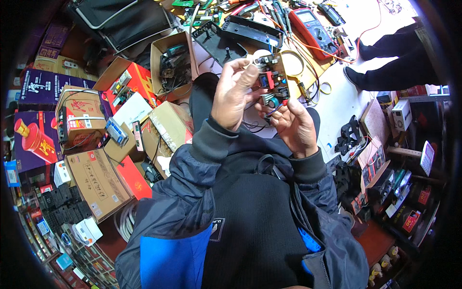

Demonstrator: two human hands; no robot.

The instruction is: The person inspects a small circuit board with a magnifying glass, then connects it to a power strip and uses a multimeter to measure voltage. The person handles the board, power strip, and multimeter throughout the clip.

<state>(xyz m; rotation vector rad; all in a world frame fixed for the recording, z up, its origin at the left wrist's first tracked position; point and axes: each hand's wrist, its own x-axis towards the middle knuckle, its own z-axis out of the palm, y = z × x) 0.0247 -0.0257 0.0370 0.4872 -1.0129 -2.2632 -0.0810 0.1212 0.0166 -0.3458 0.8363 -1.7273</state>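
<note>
A small circuit board (277, 77) crowded with components, among them a red part and a round coil, is held up over my lap between both hands. My left hand (234, 91) has its thumb and fingers closed on the board's left edge. On the lower right part of the board, my right hand (296, 125) grips with thumb and fingertips near a red piece and a thin wire. Just beyond the board lies an open black plastic casing (252, 31). To its right sits a red multimeter (314, 31) with leads running past it.
Cardboard boxes (98, 183) and a carton of parts (172, 62) crowd the left. A yellow-rimmed ring (292, 62) lies behind the board. Another person's dark-trousered legs (399, 60) stand at the upper right. Shelves of devices (409, 192) line the right.
</note>
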